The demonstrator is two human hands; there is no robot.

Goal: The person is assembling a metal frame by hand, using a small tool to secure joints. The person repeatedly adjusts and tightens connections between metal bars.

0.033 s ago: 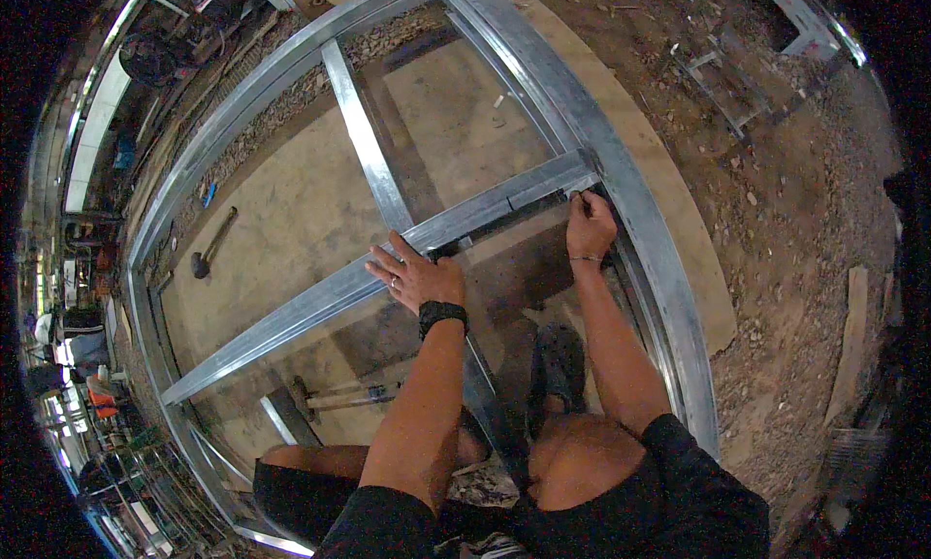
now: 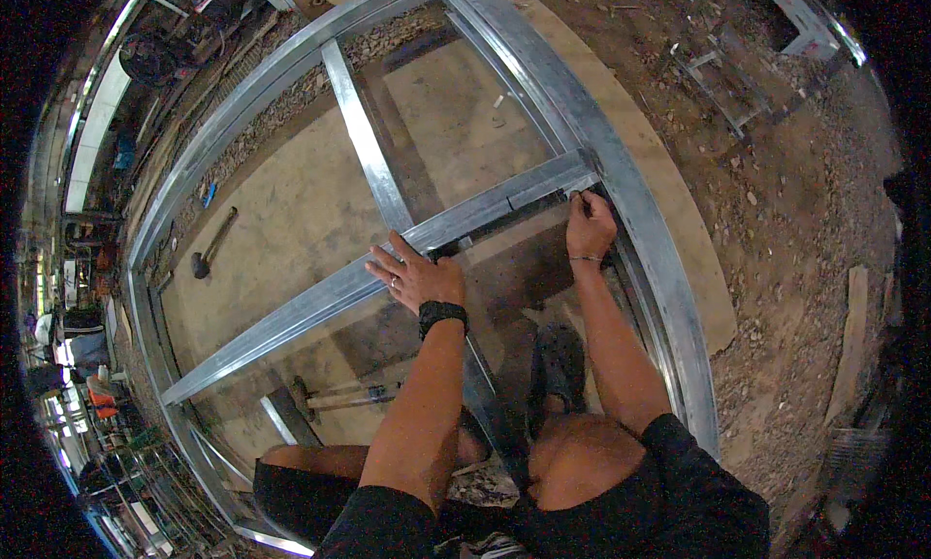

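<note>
A galvanized metal cross rail (image 2: 291, 331) runs across a large metal frame (image 2: 635, 195). My left hand (image 2: 427, 278), with a ring and a black watch, lies on this rail with its fingers spread. It rests near where a shorter bar (image 2: 364, 132) meets the rail from the far side. My right hand (image 2: 592, 234) is at the rail's right end, close to the frame's right side. Its fingers are pinched together against the joint; whatever they hold, if anything, is too small to make out.
Inside the frame, a mallet (image 2: 218, 241) lies on the board (image 2: 291, 210) at the left. A long-handled tool (image 2: 344, 396) lies nearer to me. My shoe (image 2: 558, 360) stands within the frame. Dirt and gravel (image 2: 776, 317) stretch to the right, beside a wood strip (image 2: 850, 341).
</note>
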